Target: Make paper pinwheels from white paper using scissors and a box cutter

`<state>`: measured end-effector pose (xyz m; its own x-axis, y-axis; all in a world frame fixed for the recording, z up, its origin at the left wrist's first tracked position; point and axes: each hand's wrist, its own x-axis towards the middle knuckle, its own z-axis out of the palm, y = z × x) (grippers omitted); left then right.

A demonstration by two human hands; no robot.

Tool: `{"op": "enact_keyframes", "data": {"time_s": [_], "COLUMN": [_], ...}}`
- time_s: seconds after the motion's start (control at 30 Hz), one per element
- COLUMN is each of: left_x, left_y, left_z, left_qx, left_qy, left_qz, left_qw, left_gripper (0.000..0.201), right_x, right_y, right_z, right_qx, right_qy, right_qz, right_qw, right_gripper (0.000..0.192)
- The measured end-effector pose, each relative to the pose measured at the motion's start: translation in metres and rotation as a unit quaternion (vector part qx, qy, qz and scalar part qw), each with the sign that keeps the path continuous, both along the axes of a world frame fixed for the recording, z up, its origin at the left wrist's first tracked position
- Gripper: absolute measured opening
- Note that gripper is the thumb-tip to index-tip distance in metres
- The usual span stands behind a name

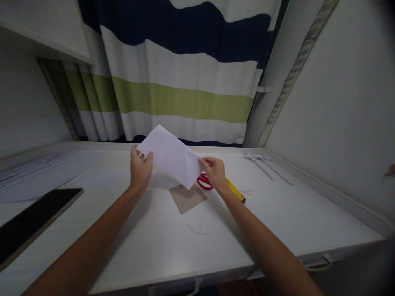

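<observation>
I hold a folded white sheet of paper (171,155) up above the white table (160,242), tilted with its lower corner pointing down. My left hand (140,169) pinches its upper left edge. My right hand (214,173) grips its right edge. Under the paper lies a brown cardboard square (187,197). Red-handled scissors (203,182) and a yellow and black tool (236,192) lie just behind my right hand, partly hidden by it.
A dark tablet or phone (33,220) rests at the left front of the table. Loose white sheets (29,170) lie at the far left. A folded white paper shape (262,161) lies at the far right. A striped curtain (182,78) hangs behind.
</observation>
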<state>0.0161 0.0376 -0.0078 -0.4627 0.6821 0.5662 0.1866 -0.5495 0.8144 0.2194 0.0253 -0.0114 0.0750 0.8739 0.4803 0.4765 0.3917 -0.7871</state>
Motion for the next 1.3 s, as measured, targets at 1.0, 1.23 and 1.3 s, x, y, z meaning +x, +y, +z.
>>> {"op": "enact_keyframes", "data": {"time_s": [1.0, 1.23, 1.3], "left_x": [-0.022, -0.066, -0.072], "left_y": [-0.015, -0.002, -0.004], "left_z": [0.020, 0.024, 0.030], "left_qx": [0.161, 0.026, 0.009], "left_qy": [0.636, 0.482, 0.387], "left_qz": [0.164, 0.209, 0.217], "left_qw": [0.736, 0.850, 0.896], "left_gripper": [0.035, 0.036, 0.035], "right_x": [0.017, 0.046, 0.052], "right_y": [-0.018, -0.002, 0.001], "right_z": [0.029, 0.027, 0.025], "right_qx": [0.098, 0.046, 0.031], "right_qy": [-0.184, -0.154, -0.155], "right_qz": [0.149, 0.142, 0.143], "right_qw": [0.967, 0.977, 0.977], "right_gripper": [0.026, 0.027, 0.027]}}
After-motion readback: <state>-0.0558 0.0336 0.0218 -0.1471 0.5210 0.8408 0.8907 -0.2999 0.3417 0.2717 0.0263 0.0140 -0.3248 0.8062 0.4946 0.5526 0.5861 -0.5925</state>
